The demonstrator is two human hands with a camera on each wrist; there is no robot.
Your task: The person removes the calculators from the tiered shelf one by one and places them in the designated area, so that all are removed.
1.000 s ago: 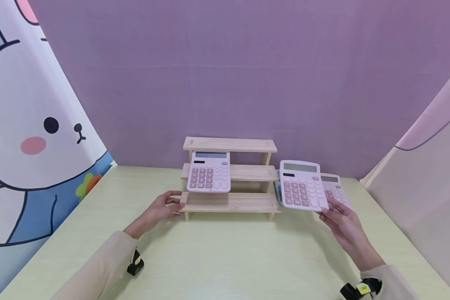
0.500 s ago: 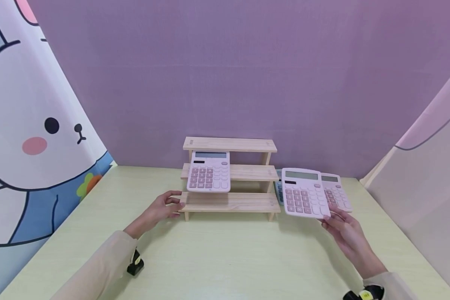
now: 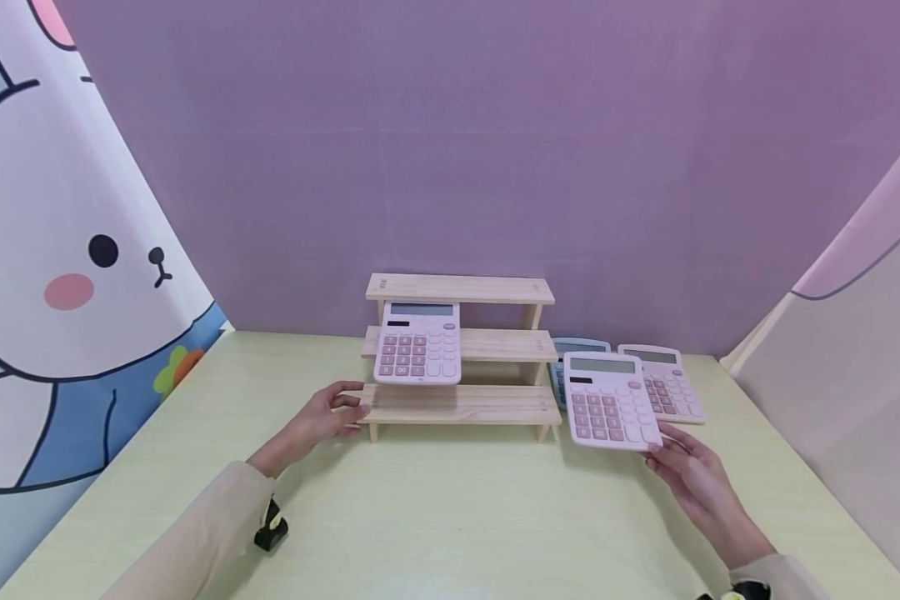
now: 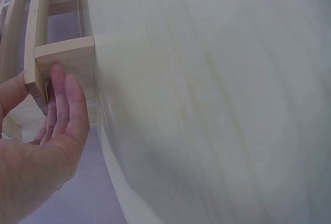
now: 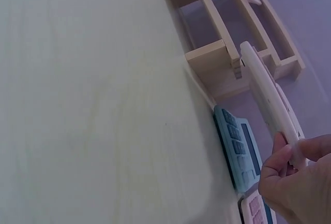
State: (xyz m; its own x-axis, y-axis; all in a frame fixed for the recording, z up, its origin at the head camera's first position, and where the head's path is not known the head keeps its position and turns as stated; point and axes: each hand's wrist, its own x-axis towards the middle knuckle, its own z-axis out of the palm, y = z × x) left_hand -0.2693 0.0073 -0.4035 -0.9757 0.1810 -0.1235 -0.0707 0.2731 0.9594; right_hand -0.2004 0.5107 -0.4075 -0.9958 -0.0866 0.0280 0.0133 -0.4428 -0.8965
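Note:
My right hand (image 3: 699, 483) pinches a pale pink calculator (image 3: 612, 402) by its lower right corner, thumb on one face and fingers on the other. In the right wrist view this calculator is seen edge-on, raised above the table. My left hand (image 3: 326, 419) grips the left end of the lowest board of a three-step wooden stand (image 3: 457, 405); the left wrist view shows the thumb and fingers (image 4: 64, 102) on either side of that board. Another pink calculator (image 3: 417, 343) leans on the stand's middle step, at its left.
On the table right of the stand lie a blue calculator (image 3: 579, 344), partly hidden behind the held one, and a further pink calculator (image 3: 671, 383). A purple backdrop (image 3: 465, 150) rises behind, with cloth panels at both sides.
My right hand has brought its calculator down and slightly right, nearer to me, uncovering more of the blue calculator. The left hand and the stand have stayed in place.

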